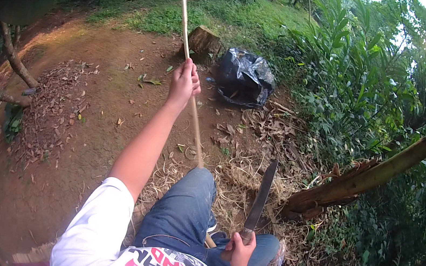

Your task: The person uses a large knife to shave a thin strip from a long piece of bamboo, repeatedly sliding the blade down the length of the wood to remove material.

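My left hand (185, 81) is stretched out in front of me, gripping a long thin pale stick (184, 25) that runs from beyond the top edge down past my raised knee in blue jeans (185, 211). Its lower end passes under my leg near my lap. My right hand (240, 248) rests by my right thigh, closed on the handle of a long dark machete (261, 197) whose blade points up and away from me. The blade stands apart from the stick, to its right.
Pale dry shavings and fibres (238, 183) litter the bare earth around my legs. A cut tree stump (202, 43) and a crumpled black plastic bag (245, 77) sit ahead. A leaning brown trunk (376, 175) and dense green plants stand on the right; fallen branches (14, 59) lie left.
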`<state>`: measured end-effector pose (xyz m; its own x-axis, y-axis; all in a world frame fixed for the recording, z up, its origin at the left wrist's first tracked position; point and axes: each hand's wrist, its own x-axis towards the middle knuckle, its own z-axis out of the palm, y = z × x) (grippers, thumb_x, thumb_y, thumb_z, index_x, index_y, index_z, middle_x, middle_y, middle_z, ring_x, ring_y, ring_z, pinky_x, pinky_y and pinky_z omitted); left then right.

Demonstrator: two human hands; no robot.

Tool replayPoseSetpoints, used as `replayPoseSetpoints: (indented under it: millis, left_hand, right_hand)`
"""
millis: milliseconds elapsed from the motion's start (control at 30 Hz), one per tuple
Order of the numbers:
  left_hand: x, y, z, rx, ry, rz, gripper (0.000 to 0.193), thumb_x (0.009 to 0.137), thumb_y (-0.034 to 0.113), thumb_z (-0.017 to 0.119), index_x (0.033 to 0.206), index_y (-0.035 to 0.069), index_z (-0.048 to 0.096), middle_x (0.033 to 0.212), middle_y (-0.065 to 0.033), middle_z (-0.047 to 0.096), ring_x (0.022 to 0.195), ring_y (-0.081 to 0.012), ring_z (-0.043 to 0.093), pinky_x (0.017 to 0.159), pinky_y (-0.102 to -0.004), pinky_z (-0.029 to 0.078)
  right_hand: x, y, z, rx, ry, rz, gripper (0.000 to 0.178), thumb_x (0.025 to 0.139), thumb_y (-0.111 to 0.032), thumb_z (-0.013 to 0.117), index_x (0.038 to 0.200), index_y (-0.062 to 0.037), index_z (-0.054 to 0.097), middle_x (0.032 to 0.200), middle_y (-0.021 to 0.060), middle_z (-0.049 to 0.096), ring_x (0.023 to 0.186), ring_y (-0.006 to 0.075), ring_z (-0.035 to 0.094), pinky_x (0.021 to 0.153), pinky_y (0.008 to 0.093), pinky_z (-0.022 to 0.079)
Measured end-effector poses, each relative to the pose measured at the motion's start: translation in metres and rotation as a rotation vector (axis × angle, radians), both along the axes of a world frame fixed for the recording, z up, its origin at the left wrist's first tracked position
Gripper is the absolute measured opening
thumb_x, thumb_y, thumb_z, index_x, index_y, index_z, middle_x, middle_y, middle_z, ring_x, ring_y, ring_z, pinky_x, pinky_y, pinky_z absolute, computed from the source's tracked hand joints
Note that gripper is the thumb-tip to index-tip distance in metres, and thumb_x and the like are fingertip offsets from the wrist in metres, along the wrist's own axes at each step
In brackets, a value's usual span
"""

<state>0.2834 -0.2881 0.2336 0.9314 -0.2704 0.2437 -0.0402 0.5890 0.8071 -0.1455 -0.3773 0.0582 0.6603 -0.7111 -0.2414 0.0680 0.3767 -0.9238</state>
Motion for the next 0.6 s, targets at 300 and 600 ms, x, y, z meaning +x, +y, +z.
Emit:
replayPoseSetpoints:
  millis: [300,600]
  left_hand:
    - [-0.059,-0.055,-0.066,0.048,-0.080,-0.036,0.032,0.100,0.036,0.048,0.082,0.011,0.052,0.069,-0.0033,0.058,0.064,-0.0159,0.062,0.068,-0.0342,0.057]
    - [-0.157,-0.087,-0.138,-0.038,0.131,-0.240,0.033,0.099,0.038,0.050,0.086,0.009,0.056,0.071,-0.0034,0.061,0.069,-0.0168,0.065,0.070,-0.0351,0.057]
  right_hand:
    - [0.004,0.003,0.033,-0.142,-0.115,-0.031,0.024,0.090,-0.001,0.059,0.106,-0.0029,0.042,0.082,0.0099,0.061,0.049,0.0121,0.054,0.044,0.0248,0.045]
    - [0.045,-0.035,0.037,-0.328,-0.111,-0.042,0.048,0.091,0.001,0.056,0.134,0.0009,0.034,0.111,0.0109,0.057,0.079,0.0175,0.068,0.051,0.0231,0.053]
